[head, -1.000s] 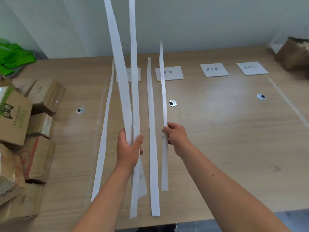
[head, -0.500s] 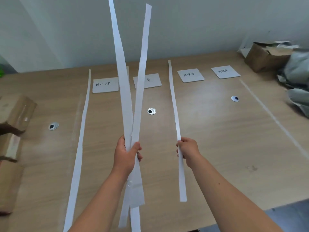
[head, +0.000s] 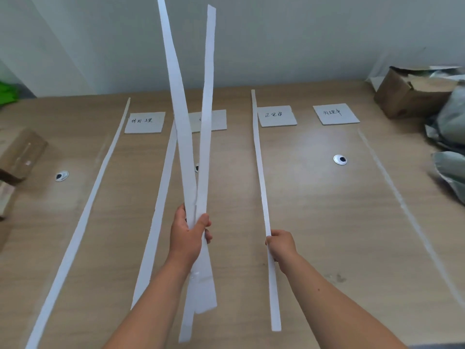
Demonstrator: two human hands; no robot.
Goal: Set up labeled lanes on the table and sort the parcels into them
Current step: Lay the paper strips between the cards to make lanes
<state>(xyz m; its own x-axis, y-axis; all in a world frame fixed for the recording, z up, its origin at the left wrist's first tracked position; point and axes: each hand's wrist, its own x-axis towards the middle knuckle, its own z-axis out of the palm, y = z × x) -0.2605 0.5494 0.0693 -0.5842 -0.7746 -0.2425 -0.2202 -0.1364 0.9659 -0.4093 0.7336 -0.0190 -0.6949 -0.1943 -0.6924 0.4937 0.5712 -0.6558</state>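
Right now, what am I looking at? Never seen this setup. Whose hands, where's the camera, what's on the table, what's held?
There is no machine here, just a person's two bare hands. One wide-angle camera worn on the head films them, looking forward and down, and that is the only view.

The wooden table carries four handwritten label cards along the back and two white paper strips lying as lane dividers. Cardboard boxes sit at the left edge, with another box and grey bags at the right.

The left hand has its grip round a bundle of spare strips standing upright. The right hand pinches one more strip, which runs between the second and third cards.
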